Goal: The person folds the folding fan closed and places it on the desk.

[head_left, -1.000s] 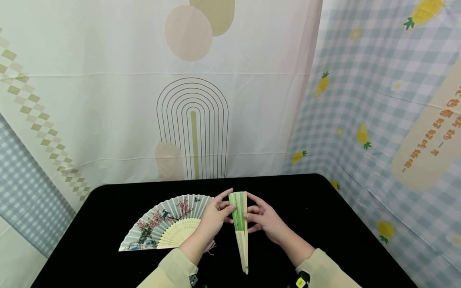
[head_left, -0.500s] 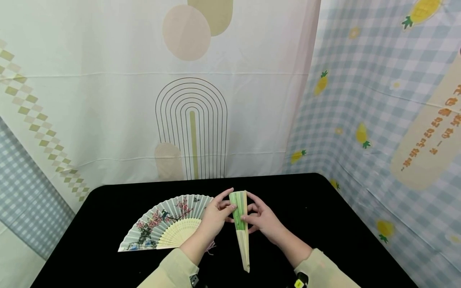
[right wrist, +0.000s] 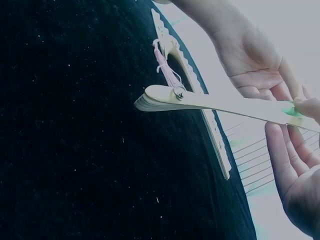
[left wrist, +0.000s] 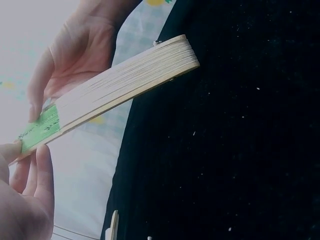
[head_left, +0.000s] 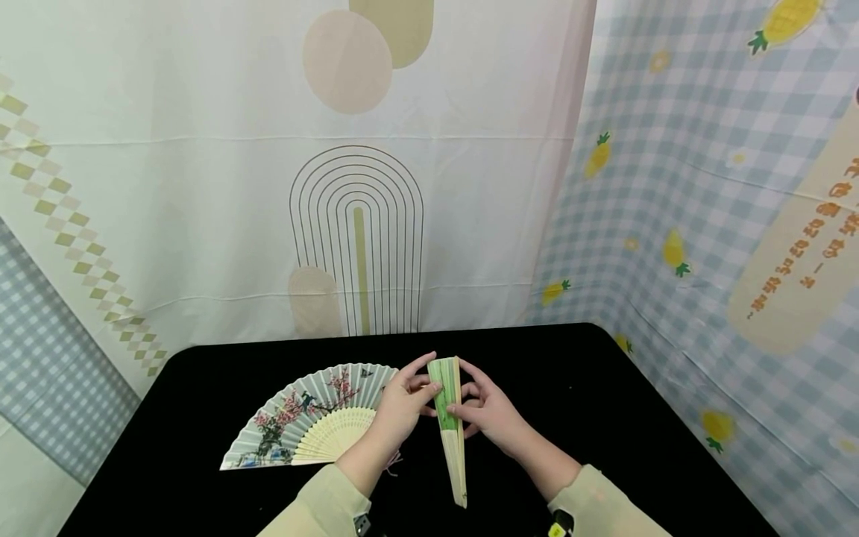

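Left hand (head_left: 400,406) and right hand (head_left: 493,418) each pinch the green upper part of a narrow folded fan with pale wooden ribs (head_left: 452,440). Should either pinch loosen, I'd expect the leaves to splay, or the unheld pivot end to drop towards the black worktop (head_left: 604,425). It sits between both hands, right of a spread, blossom-printed pale fan (head_left: 318,399).

A spread fan (head_left: 310,418) lies on the black table (head_left: 590,418); behind hangs a pale curtain (head_left: 221,216), with a checked pineapple-print cloth (head_left: 671,194) at right
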